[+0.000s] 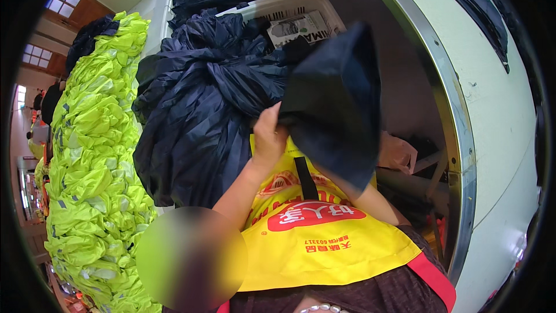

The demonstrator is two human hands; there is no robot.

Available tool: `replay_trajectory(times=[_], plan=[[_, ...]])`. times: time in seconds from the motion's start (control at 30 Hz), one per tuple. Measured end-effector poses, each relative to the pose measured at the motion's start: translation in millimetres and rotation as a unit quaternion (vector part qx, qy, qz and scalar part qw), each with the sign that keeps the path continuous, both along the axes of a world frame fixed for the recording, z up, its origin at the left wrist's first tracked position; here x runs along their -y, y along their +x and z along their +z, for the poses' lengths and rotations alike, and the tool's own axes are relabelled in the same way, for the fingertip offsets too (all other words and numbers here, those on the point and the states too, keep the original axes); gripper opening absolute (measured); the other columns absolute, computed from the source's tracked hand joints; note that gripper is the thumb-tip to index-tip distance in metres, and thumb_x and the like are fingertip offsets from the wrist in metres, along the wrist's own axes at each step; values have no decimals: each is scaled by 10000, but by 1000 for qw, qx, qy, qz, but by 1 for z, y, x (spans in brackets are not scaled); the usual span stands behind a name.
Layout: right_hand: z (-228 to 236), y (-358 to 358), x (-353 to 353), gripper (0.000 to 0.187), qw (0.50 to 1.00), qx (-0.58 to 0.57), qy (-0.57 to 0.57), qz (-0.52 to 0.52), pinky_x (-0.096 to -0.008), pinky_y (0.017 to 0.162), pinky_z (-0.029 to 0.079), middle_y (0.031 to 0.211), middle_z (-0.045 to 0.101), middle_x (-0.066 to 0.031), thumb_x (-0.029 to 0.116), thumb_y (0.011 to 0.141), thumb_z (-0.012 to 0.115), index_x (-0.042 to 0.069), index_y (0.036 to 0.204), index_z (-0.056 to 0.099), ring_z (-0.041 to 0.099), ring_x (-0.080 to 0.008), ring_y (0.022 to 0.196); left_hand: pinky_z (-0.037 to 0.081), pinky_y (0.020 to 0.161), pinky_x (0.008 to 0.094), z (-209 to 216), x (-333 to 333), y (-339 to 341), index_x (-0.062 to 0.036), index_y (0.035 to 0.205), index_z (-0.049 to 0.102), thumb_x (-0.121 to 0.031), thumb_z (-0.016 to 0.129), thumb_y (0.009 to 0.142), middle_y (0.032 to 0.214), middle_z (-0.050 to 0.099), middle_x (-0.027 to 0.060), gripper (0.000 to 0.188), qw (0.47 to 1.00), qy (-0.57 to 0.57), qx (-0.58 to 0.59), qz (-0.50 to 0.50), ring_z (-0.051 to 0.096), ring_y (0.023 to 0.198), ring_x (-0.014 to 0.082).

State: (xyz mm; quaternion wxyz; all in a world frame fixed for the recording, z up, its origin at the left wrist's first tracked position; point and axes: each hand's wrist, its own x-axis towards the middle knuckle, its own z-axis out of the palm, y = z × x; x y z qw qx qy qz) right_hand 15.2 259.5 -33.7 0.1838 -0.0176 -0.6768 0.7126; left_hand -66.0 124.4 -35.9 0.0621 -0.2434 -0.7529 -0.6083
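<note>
My left hand (270,141) is closed at the near left edge of a dark navy fabric piece (339,104), its fingers pinching the cloth. The piece hangs raised and partly folded in front of me, with a wide flap toward the right. My right forearm (373,203) reaches up behind this flap, and the cloth hides my right hand and its fingers. Just left of my left hand lies a big twisted heap of navy fabric (197,98), shiny and creased.
White plastic baskets (330,8) at the back hold navy cloth and a printed packet (298,28). A tall pile of neon yellow garments (95,168) lines the left. A metal-edged white table (492,139) curves along the right, with dark cloth (472,8) on it. I wear a yellow apron (330,266).
</note>
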Motion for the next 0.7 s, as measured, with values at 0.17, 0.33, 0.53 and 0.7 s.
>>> replay_trajectory(times=[0.17, 0.33, 0.53, 0.7], plan=[[-47, 33, -53, 282, 954, -15, 299, -32, -278, 644, 480, 997, 615, -132, 167, 849, 530, 51, 1105, 561, 602, -211, 761, 437, 560, 212, -15, 38, -17, -22, 823, 576, -84, 634, 779, 690, 581, 10, 96, 979, 129, 140, -71, 532, 614, 80], [32, 60, -58, 403, 960, 88, -234, 128, -142, 415, 247, 1171, 563, -106, 267, 873, 505, 56, 1216, 491, 346, 9, 475, 448, 556, 207, 3, 33, 3, -66, 800, 576, -213, 652, 807, 668, 570, 19, 166, 987, 52, 152, 27, 543, 594, 80], [88, 69, -18, 464, 935, -36, 342, 88, -245, 635, 507, 1198, 504, -164, 43, 622, 744, 37, 1056, 578, 622, -151, 853, 439, 556, 213, -23, 39, 5, -71, 801, 595, -201, 662, 793, 670, 570, 21, 147, 959, 89, 267, 41, 546, 605, 95], [65, 54, -30, 81, 995, 95, -11, -12, -156, 572, 341, 733, 520, 48, 27, 809, 511, 14, 867, 567, 439, -12, 648, 446, 801, 321, -21, 47, 0, -36, 932, 618, 27, 474, 736, 882, 632, 133, 251, 967, -242, 18, -79, 579, 886, 264]])
